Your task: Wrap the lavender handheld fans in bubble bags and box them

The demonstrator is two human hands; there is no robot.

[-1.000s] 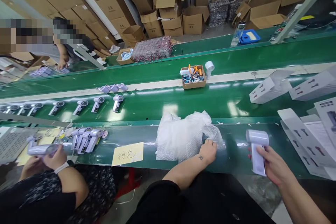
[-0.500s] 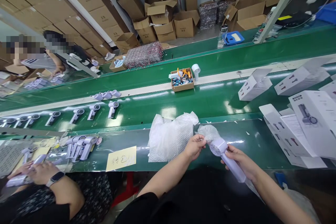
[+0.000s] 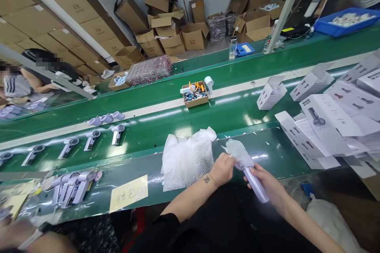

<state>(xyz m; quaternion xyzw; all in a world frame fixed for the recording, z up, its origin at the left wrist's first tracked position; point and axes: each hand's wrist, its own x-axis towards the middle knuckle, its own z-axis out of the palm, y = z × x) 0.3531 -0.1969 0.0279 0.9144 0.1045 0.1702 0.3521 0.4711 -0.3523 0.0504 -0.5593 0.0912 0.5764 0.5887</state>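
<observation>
A pale lilac handheld fan (image 3: 257, 190) is tilted in front of my body, its handle pointing down to the right. My right hand (image 3: 268, 182) is closed around the handle just below the fan head. A translucent plastic bag (image 3: 237, 149) covers much of the fan head. Beside the head, my left hand (image 3: 223, 169) is closed on the bag's edge, its fingertips partly hidden. Left of that hand lies a stack of bubble wrap bags (image 3: 187, 161) on the bench.
White printed boxes (image 3: 319, 116) crowd the right side. Fans (image 3: 71, 189) lie piled at left near a yellow handwritten card (image 3: 129, 193). More fans stand along the green belt (image 3: 166, 118). A small carton of parts (image 3: 196, 101) sits beyond. A co-worker's hand (image 3: 18, 231) is at lower left.
The bag now lies over the fan head, which showed bare before. My left hand has closed more tightly beside it. The camera view has shifted right.
</observation>
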